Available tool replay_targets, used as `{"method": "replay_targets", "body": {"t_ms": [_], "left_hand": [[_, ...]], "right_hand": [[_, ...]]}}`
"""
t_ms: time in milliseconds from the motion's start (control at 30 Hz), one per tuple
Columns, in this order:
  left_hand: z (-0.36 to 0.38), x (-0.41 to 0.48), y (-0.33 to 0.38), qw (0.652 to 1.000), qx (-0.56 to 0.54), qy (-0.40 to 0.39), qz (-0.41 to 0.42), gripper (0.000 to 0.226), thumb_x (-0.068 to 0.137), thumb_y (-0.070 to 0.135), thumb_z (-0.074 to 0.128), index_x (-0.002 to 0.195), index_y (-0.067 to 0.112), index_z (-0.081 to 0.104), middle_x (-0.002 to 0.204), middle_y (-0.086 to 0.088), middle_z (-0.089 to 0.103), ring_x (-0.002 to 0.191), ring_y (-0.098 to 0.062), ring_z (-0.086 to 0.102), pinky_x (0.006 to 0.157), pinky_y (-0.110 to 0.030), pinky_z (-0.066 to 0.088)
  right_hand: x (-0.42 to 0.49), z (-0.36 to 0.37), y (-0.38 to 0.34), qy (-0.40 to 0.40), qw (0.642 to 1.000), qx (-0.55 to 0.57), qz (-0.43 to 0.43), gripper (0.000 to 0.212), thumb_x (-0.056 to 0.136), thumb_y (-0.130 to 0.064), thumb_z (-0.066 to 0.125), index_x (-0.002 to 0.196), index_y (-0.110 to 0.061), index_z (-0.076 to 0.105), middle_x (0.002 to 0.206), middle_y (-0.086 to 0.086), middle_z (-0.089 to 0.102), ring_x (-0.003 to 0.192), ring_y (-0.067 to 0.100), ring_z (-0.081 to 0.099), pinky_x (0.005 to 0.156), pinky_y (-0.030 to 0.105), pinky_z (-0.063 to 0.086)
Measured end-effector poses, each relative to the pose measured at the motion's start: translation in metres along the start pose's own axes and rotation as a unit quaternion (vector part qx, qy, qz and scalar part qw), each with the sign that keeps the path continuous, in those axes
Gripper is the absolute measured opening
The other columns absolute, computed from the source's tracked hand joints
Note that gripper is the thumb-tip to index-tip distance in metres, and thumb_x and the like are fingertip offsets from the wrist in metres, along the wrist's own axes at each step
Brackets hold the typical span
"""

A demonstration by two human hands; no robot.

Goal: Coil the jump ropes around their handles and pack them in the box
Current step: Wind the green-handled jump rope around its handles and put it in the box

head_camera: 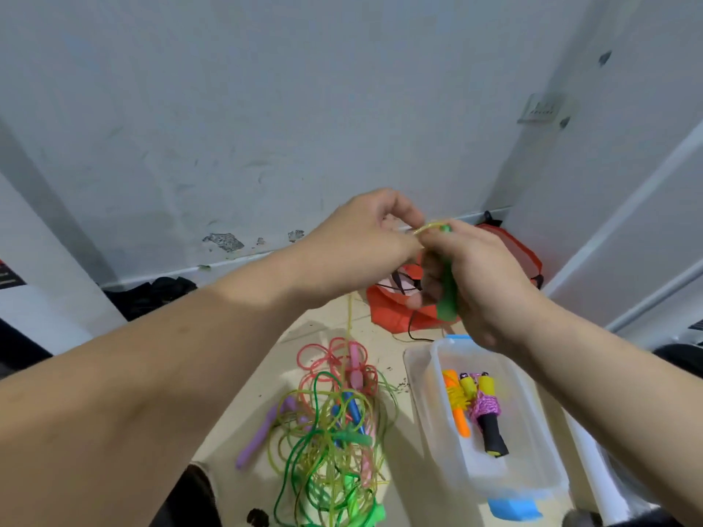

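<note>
The right hand (pixel 483 283) curls round a green handle (pixel 448 298), fingers wrapped about its middle. The handle's long axis runs near upright, leaning a little. Its top end pokes out above the grip and its bottom end shows below the fingers. Whether a second handle sits alongside it inside the fist cannot be told.

Just above the grip and to its left, the left hand (pixel 365 237) pinches the yellow-green rope (pixel 430 227) between thumb and fingertips, right at the handle's top end. The two hands almost touch there. The short stretch of rope between pinch and handle lies crosswise to the handle's axis, which suits a turn laid around it.

Below the left wrist a slack strand drops straight down into the tangled pile of ropes (pixel 334 424) on the floor, well beneath the grip and to its left. So the free length probably has to be drawn up from that side, and it may snag in the tangle.

The clear plastic box (pixel 422 393) lies directly under the right forearm, nearer that hand. It holds two coiled ropes (pixel 489 420) already. A red mesh bag (pixel 392 310) lies beyond the grip.
</note>
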State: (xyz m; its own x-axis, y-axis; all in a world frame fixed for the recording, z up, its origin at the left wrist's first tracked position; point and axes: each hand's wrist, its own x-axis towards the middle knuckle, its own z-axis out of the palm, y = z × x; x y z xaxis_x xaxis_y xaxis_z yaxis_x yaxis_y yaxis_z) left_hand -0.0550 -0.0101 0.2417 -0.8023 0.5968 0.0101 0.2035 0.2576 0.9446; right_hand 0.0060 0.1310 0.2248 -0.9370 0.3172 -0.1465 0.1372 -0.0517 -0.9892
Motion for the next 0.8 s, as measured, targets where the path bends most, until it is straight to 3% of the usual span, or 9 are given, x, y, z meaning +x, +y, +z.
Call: {"method": "replay_targets", "body": {"t_ms": [100,200,333,433,500,567,633,700,800], "left_hand": [[-0.008,0.001,-0.027,0.977,0.184,-0.09,-0.055,0.014,0.088,0.014,0.058,0.099,0.009,0.065,0.067,0.0,0.069,0.057,-0.019,0.066,0.062,-0.039,0.058],[-0.011,-0.003,-0.048,0.926,0.312,-0.178,-0.113,0.018,0.099,0.017,0.052,0.096,0.014,0.07,0.081,0.0,0.077,0.073,-0.015,0.069,0.077,-0.034,0.057],[0.001,-0.003,-0.028,0.993,-0.001,-0.041,-0.108,0.023,0.106,0.016,0.048,0.098,0.009,0.069,0.094,-0.02,0.075,0.074,-0.026,0.072,0.065,-0.032,0.06],[0.009,0.002,-0.004,0.977,-0.182,0.082,-0.071,0.02,0.106,0.016,0.049,0.105,0.006,0.067,0.09,-0.015,0.076,0.065,-0.024,0.07,0.067,-0.033,0.063],[0.004,0.007,0.003,0.948,-0.28,0.143,-0.053,0.018,0.106,0.014,0.049,0.107,0.003,0.063,0.092,-0.017,0.074,0.071,-0.028,0.072,0.072,-0.035,0.064],[-0.008,0.011,0.008,0.912,-0.364,0.183,-0.041,0.014,0.105,0.009,0.05,0.108,0.002,0.061,0.097,-0.021,0.074,0.083,-0.031,0.075,0.078,-0.036,0.064],[-0.015,0.015,0.008,0.905,-0.383,0.182,-0.037,0.016,0.099,-0.001,0.055,0.114,0.0,0.06,0.103,-0.023,0.072,0.089,-0.03,0.074,0.085,-0.037,0.063],[-0.011,0.015,0.001,0.93,-0.335,0.139,-0.06,0.029,0.089,-0.009,0.059,0.117,-0.002,0.057,0.099,-0.021,0.067,0.089,-0.028,0.072,0.091,-0.04,0.06],[0.014,0.004,-0.017,0.989,-0.101,-0.056,-0.096,0.036,0.069,-0.002,0.059,0.101,0.013,0.065,0.086,-0.01,0.067,0.081,-0.018,0.065,0.071,-0.029,0.052]], "right_hand": [[0.012,-0.01,-0.001,0.099,0.991,0.075,0.052,0.007,0.092,-0.015,0.057,0.093,-0.014,0.063,0.057,0.001,0.034,0.046,0.02,0.028,0.047,0.029,0.039],[0.019,-0.025,0.005,0.111,0.984,0.108,0.089,0.005,0.092,-0.018,0.055,0.092,-0.015,0.059,0.06,0.003,0.04,0.045,0.018,0.028,0.045,0.026,0.031],[0.013,-0.03,0.017,-0.028,0.993,0.017,0.11,0.026,0.084,-0.01,0.07,0.109,-0.012,0.064,0.078,0.009,0.059,0.046,0.018,0.027,0.046,0.026,0.022],[0.005,-0.019,0.017,-0.169,0.98,0.024,0.103,0.014,0.097,-0.022,0.059,0.109,-0.015,0.061,0.086,0.015,0.065,0.049,0.018,0.023,0.046,0.026,0.022],[0.008,-0.021,0.015,-0.183,0.978,0.025,0.094,0.032,0.103,-0.034,0.05,0.116,-0.007,0.06,0.101,0.02,0.07,0.05,0.019,0.027,0.047,0.027,0.023],[0.011,-0.023,0.014,-0.173,0.983,-0.019,0.063,0.035,0.105,-0.032,0.051,0.115,0.0,0.061,0.094,0.02,0.069,0.051,0.021,0.033,0.049,0.029,0.025],[0.011,-0.021,0.014,-0.153,0.986,-0.059,0.032,0.024,0.106,-0.025,0.052,0.101,-0.005,0.065,0.078,0.015,0.063,0.051,0.021,0.037,0.052,0.03,0.025],[0.011,-0.017,0.011,-0.129,0.991,-0.006,0.017,0.021,0.107,-0.02,0.05,0.094,-0.009,0.061,0.069,0.011,0.054,0.049,0.02,0.036,0.051,0.03,0.025],[0.011,-0.016,-0.003,-0.137,0.981,0.137,0.032,0.018,0.107,-0.021,0.046,0.095,-0.011,0.056,0.066,0.007,0.048,0.05,0.019,0.034,0.048,0.028,0.028]]}}
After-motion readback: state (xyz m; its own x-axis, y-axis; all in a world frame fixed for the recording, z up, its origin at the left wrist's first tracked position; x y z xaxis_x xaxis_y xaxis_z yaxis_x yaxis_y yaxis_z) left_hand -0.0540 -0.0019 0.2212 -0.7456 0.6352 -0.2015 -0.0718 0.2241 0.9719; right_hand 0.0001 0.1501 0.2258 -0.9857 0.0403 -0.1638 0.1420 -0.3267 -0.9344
